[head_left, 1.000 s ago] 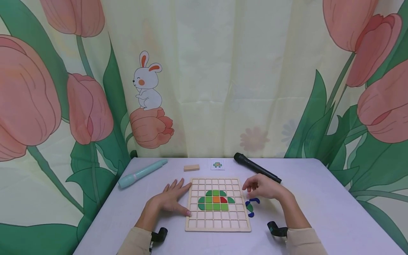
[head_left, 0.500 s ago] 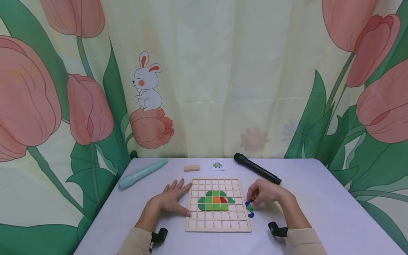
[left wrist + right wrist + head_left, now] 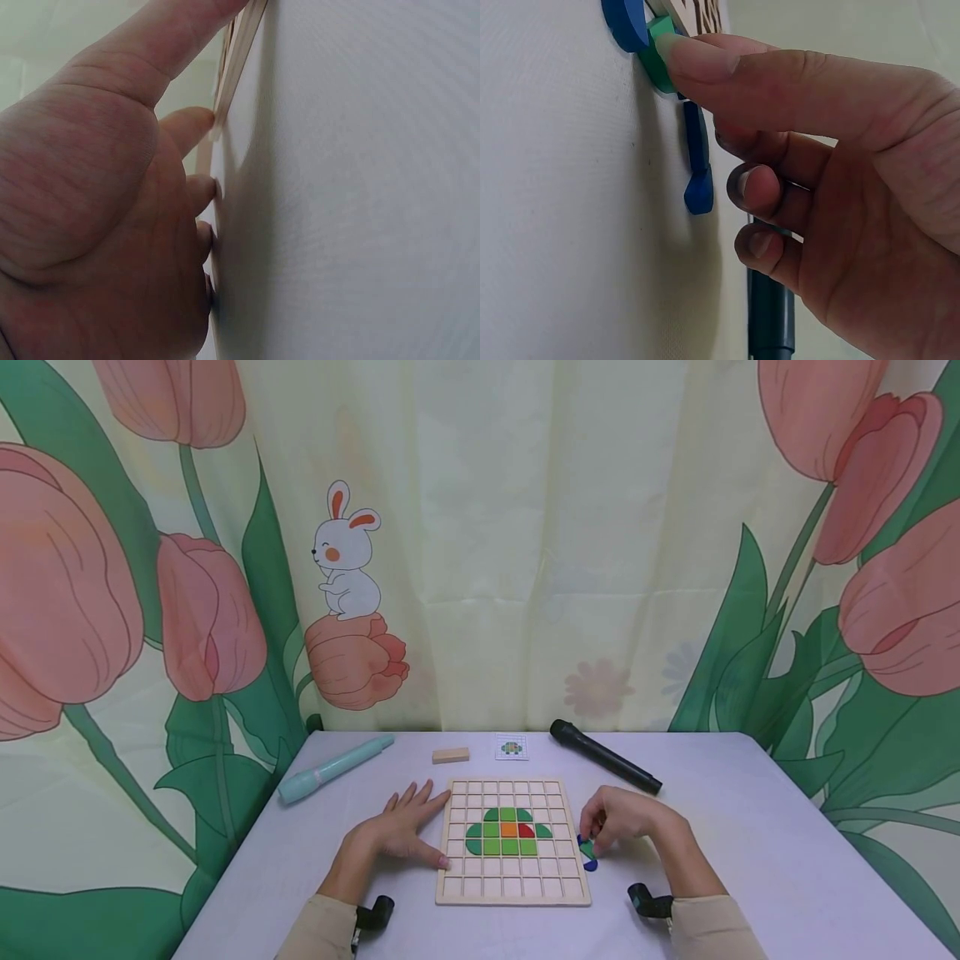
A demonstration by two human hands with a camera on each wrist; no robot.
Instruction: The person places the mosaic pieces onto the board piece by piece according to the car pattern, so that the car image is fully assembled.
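A wooden grid board (image 3: pixel 513 889) lies on the table, bearing a pattern of green, orange and red pieces. My left hand (image 3: pixel 405 827) is spread flat beside it, thumb and index finger touching its left edge. At the right edge, my right hand (image 3: pixel 630 817) pinches a small green piece (image 3: pixel 657 71) between thumb and index finger, the other fingers curled. That piece is low, by the tabletop. One blue piece (image 3: pixel 624 24) lies near it, and a curved blue piece (image 3: pixel 697 142) lies on its other side, mostly hidden by my hand in the head view.
Behind the board are a wooden block (image 3: pixel 450 756) and a small pattern card (image 3: pixel 512 747). A black microphone (image 3: pixel 607 757) lies at the back right, beyond my right hand. A light teal tube-shaped object (image 3: pixel 337 768) lies at the left. A printed curtain (image 3: pixel 487 568) hangs behind the table.
My right hand has moved down from beside the board's upper right edge to the green piece, and its thumb and index finger have closed there. The left hand and board stay put.
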